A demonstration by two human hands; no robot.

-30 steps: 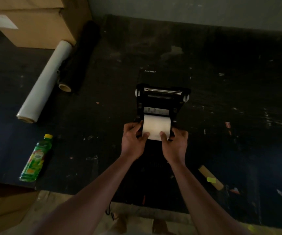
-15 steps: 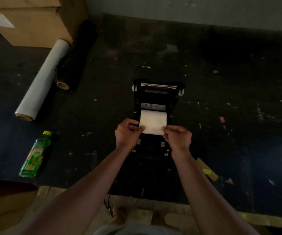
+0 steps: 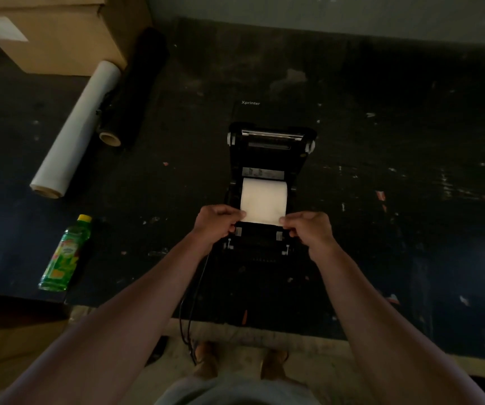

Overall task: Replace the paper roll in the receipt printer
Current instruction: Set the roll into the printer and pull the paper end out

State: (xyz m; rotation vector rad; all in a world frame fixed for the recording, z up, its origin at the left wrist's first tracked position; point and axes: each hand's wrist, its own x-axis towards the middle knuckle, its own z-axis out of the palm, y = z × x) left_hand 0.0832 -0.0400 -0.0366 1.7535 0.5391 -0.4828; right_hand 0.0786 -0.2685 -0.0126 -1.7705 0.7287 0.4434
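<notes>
A black receipt printer (image 3: 267,153) stands on the dark table with its lid tipped back and open. A white paper roll (image 3: 264,197) lies in its bay, and a loose sheet is drawn toward me over the front edge. My left hand (image 3: 216,226) pinches the left corner of that sheet. My right hand (image 3: 311,229) pinches the right corner. Both hands hover just in front of the bay, above the printer's front section.
A white film roll (image 3: 74,130) and a black roll (image 3: 131,92) lie at the back left beside a cardboard box (image 3: 60,33). A green bottle (image 3: 66,254) lies near the left front edge. A black cable (image 3: 191,302) hangs off the table's front edge.
Both hands have shifted outward from the roll's front to the corners of the paper end. The sheet now lies drawn out flat toward me.
</notes>
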